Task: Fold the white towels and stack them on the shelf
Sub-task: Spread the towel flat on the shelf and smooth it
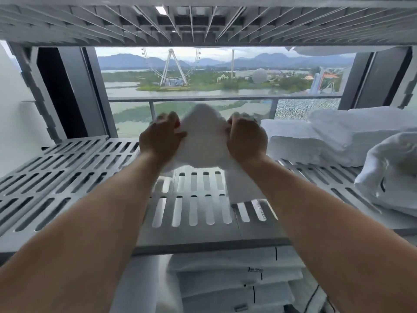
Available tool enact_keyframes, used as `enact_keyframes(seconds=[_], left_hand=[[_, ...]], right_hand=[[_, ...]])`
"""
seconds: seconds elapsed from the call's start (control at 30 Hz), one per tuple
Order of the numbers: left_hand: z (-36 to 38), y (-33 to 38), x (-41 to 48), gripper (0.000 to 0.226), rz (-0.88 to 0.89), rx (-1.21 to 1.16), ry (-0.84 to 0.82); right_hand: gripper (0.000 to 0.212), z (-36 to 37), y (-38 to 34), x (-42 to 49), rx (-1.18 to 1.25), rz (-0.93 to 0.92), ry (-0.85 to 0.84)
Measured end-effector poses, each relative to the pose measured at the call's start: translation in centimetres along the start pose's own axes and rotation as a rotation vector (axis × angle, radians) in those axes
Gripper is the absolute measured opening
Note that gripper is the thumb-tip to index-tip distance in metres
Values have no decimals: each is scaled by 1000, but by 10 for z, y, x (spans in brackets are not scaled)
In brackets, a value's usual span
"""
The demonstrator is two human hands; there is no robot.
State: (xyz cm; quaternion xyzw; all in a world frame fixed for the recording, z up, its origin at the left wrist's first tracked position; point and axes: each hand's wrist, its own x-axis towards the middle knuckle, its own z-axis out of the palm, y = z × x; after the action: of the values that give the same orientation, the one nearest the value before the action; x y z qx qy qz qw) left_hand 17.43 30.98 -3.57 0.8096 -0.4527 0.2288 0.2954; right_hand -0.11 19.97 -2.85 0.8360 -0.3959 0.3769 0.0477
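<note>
A white towel (203, 136) hangs bunched between my two hands above the grey slotted shelf (67, 177). My left hand (161, 137) grips its left edge and my right hand (244, 136) grips its right edge, both with curled fingers. The towel's lower part trails down onto the shelf near the middle. Its motion blurs the cloth. Folded white towels (327, 136) lie on the same shelf at the right, with a crumpled white one (392, 172) in front of them.
Another slotted shelf (203, 26) sits close overhead. On the level below lies a stack of folded white towels (237, 283). Behind the shelf is a window with a balcony railing (203, 98). The shelf's left half is bare.
</note>
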Motion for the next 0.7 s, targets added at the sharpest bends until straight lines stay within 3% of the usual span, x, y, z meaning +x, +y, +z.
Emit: enact_keyframes(seconds=[0.07,0.13,0.3,0.4,0.57,0.7], left_hand=[[3,5,8,27,28,32,160],[10,0,5,26,85,106,207],[35,-34,-35,35,232,263,-286],[35,-45,-48,45,365,311,-275],[27,-31,-34,41,327,143,-119],[31,-26,-21,44,439,199,-283]], right_hand=[[15,1,1,9,-35,-76,241],[13,9,6,9,-80,-119,332],[22,54,40,-40,-67,-178,-64],[25,64,45,-53,11,-113,-96],[32,65,26,-41,134,-76,-181],[77,66,13,-37,113,-235,-369]])
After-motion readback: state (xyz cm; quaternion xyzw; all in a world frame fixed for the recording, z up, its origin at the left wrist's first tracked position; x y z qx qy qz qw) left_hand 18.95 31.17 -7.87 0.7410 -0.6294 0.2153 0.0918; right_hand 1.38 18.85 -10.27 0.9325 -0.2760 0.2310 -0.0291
